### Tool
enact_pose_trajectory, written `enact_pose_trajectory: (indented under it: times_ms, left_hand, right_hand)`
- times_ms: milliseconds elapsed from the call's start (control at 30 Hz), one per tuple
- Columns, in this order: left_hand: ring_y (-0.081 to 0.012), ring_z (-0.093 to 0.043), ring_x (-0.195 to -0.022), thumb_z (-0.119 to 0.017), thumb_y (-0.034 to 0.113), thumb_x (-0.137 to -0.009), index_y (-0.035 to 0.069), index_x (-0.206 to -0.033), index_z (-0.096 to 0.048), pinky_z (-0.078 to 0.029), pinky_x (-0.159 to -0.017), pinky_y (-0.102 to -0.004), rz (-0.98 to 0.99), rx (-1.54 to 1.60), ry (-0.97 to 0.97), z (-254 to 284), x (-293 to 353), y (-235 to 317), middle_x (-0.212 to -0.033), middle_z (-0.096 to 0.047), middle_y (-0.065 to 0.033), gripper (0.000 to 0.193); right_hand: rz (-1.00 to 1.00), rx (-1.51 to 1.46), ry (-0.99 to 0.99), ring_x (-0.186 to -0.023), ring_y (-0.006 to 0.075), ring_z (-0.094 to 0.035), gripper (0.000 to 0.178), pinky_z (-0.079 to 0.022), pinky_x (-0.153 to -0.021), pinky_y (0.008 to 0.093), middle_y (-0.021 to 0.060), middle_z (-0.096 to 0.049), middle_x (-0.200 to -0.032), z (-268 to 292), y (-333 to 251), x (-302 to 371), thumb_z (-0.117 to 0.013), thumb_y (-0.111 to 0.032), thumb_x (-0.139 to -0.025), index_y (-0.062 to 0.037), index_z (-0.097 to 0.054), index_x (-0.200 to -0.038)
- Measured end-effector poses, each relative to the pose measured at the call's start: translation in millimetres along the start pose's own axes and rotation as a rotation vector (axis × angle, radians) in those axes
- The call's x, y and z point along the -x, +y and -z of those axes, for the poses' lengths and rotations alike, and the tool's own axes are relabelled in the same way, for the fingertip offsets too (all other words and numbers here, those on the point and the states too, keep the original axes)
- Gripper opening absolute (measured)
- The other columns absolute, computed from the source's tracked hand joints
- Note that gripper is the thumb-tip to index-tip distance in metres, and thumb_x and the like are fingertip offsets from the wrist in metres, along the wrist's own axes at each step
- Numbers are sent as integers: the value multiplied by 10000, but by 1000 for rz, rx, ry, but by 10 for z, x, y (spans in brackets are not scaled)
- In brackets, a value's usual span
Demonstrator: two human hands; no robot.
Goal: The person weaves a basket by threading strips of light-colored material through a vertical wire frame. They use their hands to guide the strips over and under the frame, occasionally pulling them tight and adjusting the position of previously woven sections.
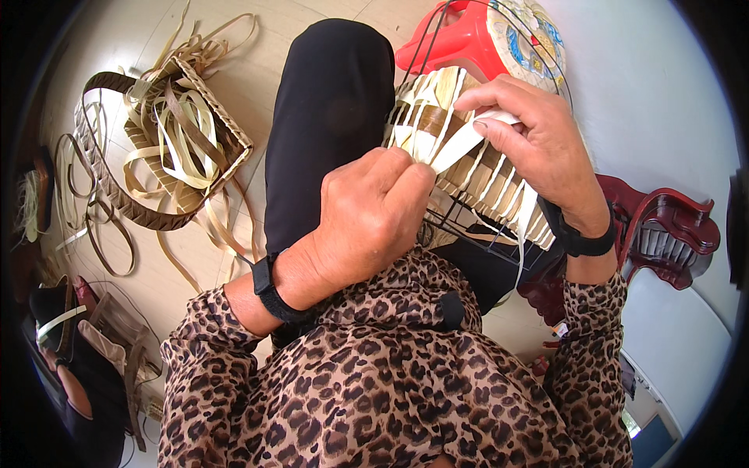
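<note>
A partly woven basket (489, 181) of pale and brown flat strips on a black wire frame (499, 253) rests by my lap. A cream flat strip (459, 148) runs taut between my hands over its side. My left hand (374, 207) is closed, knuckles up, at the strip's lower end against the weave; its fingertips are hidden. My right hand (538, 144) pinches the strip's upper end between thumb and fingers, just above the basket. A loose pale tail (524, 226) hangs down over the basket's near right side.
On the tiled floor at left lies another woven basket (222, 129) with a brown handle (117, 204) and loose strips in it. A red plastic stool (452, 39) stands at the far right. Carved dark-red furniture (671, 226) is at right. Another person (74, 374) sits at lower left.
</note>
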State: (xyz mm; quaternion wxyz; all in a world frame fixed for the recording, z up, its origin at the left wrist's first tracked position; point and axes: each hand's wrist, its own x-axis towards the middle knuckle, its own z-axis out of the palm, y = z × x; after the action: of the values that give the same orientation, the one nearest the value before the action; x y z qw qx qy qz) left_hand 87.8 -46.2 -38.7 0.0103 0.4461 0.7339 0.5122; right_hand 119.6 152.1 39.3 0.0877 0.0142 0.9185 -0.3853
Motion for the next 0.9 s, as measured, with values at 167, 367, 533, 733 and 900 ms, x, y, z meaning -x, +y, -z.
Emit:
enact_pose_trajectory:
  times_ms: [167, 367, 533, 733, 900]
  left_hand:
    - [-220, -516, -529, -650, -88, -652, 10, -723, -551, -425, -465, -309, -64, -75, 21, -24, -6, 33, -649, -499, -74, 156]
    - [-238, -502, -525, -636, -88, -647, 25, -698, -539, -416, -466, -299, 36, -24, 20, -34, -26, 96, -635, -473, -84, 158]
    - [-67, -517, -591, -568, 35, -867, 1, -922, -490, -410, -517, -207, 714, 678, -35, 122, -15, 41, -752, -589, -27, 102]
    - [-50, -453, -434, -576, 244, -906, 22, -824, -559, -310, -388, -174, 1076, 857, -218, 240, -178, -29, -594, -558, -21, 238]
    - [-34, -413, -413, -618, 237, -852, 34, -737, -583, -275, -377, -177, 1081, 760, -229, 125, -290, -54, -541, -521, 3, 236]
  right_hand:
    - [77, -92, 72, -742, 172, -587, 169, -461, -682, 286, 83, -605, -830, -48, 62, -31, -566, 13, -798, -32, -613, -954]
    - [158, 120, 101, -781, 193, -585, 191, -455, -708, 271, 80, -603, -865, -110, 119, -29, -608, 25, -769, -19, -621, -954]
    - [155, 97, 141, -756, 183, -577, 177, -453, -691, 270, 70, -611, -828, -127, 180, -50, -632, 10, -753, -28, -631, -926]
    - [130, 99, 143, -749, 178, -580, 170, -457, -687, 273, 61, -614, -805, -131, 139, -56, -637, 9, -749, -33, -637, -914]
    - [109, 99, 141, -760, 169, -597, 182, -470, -696, 265, 61, -617, -815, -142, 139, -69, -639, 15, -750, -30, -636, -926]
